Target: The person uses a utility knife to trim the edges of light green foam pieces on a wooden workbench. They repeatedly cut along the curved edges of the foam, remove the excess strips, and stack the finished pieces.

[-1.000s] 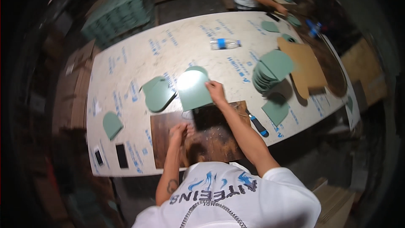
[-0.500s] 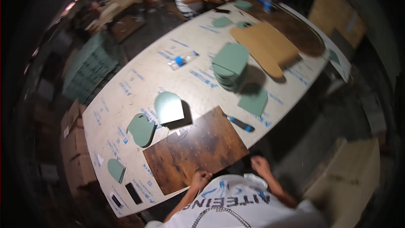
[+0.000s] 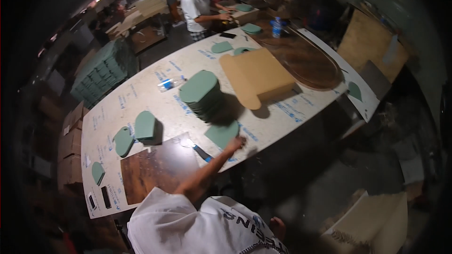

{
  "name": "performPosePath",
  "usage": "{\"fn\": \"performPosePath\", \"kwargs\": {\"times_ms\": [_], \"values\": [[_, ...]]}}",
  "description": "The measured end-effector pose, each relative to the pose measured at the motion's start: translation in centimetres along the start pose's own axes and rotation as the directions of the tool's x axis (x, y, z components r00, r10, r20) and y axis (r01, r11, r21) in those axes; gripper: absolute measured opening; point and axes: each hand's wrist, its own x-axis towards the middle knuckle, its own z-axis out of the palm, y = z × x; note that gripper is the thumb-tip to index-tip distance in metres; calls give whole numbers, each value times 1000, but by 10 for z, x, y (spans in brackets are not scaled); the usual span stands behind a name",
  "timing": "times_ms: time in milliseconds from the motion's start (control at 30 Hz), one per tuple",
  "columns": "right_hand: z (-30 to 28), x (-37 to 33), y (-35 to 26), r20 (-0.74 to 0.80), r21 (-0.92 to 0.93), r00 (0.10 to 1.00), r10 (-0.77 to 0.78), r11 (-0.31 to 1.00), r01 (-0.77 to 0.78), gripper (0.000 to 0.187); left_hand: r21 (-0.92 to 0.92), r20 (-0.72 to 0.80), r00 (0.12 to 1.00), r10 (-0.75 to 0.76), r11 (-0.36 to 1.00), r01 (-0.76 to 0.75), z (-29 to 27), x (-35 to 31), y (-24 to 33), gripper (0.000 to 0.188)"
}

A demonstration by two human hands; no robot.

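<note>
My left hand (image 3: 239, 143) reaches across to the right edge of a flat green piece (image 3: 223, 134) with a rounded end, lying on the table. The hand is small and blurred; whether its fingers grip the piece I cannot make out. My right hand (image 3: 278, 228) hangs low beside my body, away from the table, its fingers partly hidden. Under my left forearm lies a tool with a blue-and-black handle (image 3: 202, 153) and a bright end. Just beyond the green piece stands a tall stack of rounded green pieces (image 3: 201, 89).
A brown wood-grain board (image 3: 155, 167) covers the near edge. More green pieces (image 3: 146, 124) sit left of centre, near a clear plastic bottle (image 3: 167, 84). Cardboard (image 3: 259, 75) lies at the right. Another person (image 3: 195, 9) stands at the far end, beside a wrapped green stack (image 3: 106, 70).
My view has swung to the right. My left hand has gone from the brown board's near edge out to the flat green piece. My right hand has dropped lower beside me.
</note>
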Motion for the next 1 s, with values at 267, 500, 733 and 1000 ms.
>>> {"fn": "performPosePath", "kwargs": {"times_ms": [267, 500, 733, 1000], "values": [[-107, 68, -81, -274, -224, 935, -226, 960, 166, 44, -418, -393, 903, -172, 909, -9, -39, 172, 72, 52], [-203, 240, -188, -135, -120, 964, -228, 970, 212, 39, -590, -267, 963, -42, 797, -129, 7, 151, 165, 18], [-220, 404, -346, -26, -155, 869, -495, 860, 485, 35, 45, -61, 784, 618, 786, -616, 101, 100, 386, 61], [-212, 519, -472, 73, 94, 732, -677, 736, 671, 25, 72, 105, 848, 519, 847, -527, 176, 165, 355, 44]]}}
